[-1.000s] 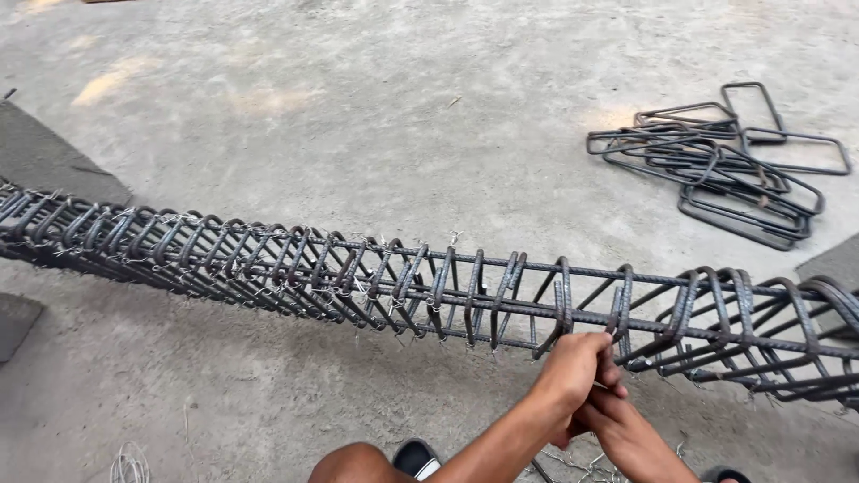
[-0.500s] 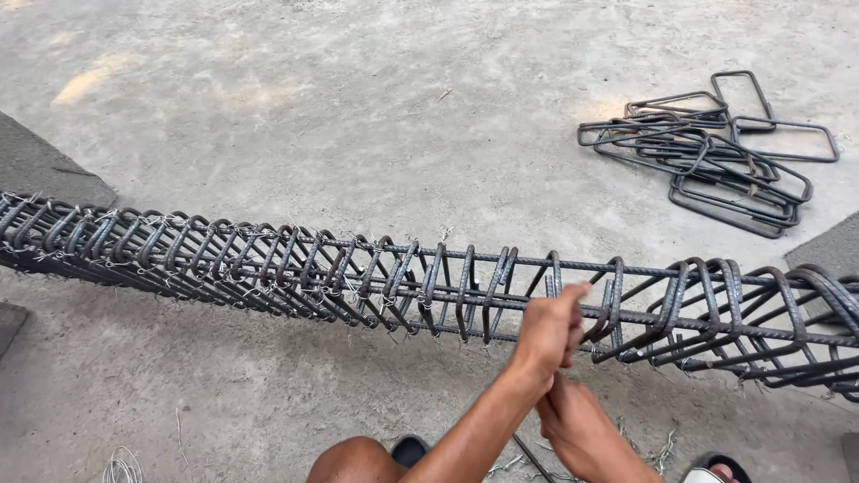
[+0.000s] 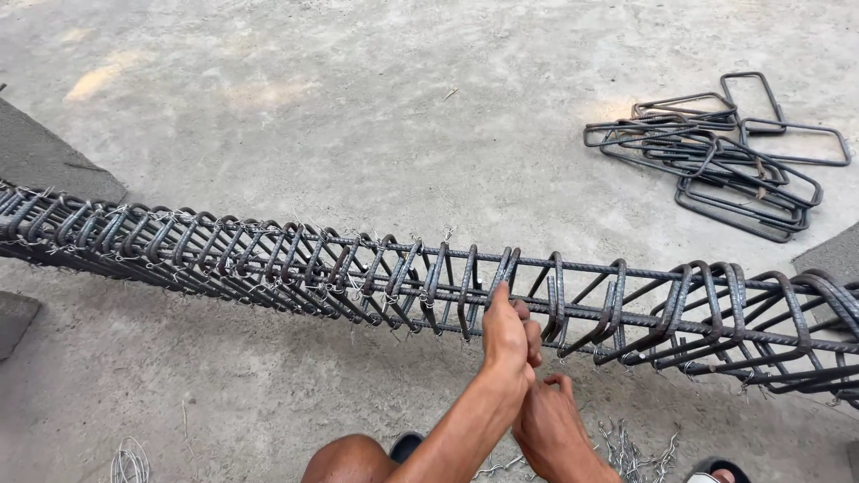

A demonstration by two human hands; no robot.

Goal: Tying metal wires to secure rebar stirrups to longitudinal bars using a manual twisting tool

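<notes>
Rebar cage (image 3: 376,273): long, dark steel, lying on its side across the concrete floor (image 3: 358,107) from far left to far right; closely spaced stirrups on the left stretch, wider and tilted ones on the right; thin wire ties show at many crossings. Left hand (image 3: 504,335): raised against the near longitudinal bar at mid-cage, fingers (image 3: 528,320) pressed together around the bar beside a stirrup. Right hand (image 3: 550,429): just below and touching the left wrist, fingers curled inward; whether they pinch anything cannot be told. Loose stirrups (image 3: 716,152): a heap of rectangular bent bars on the floor, well apart, upper right. Cut tie wires (image 3: 635,447): scattered on the floor beside the right hand. Wire coil (image 3: 130,463): lower left.
</notes>
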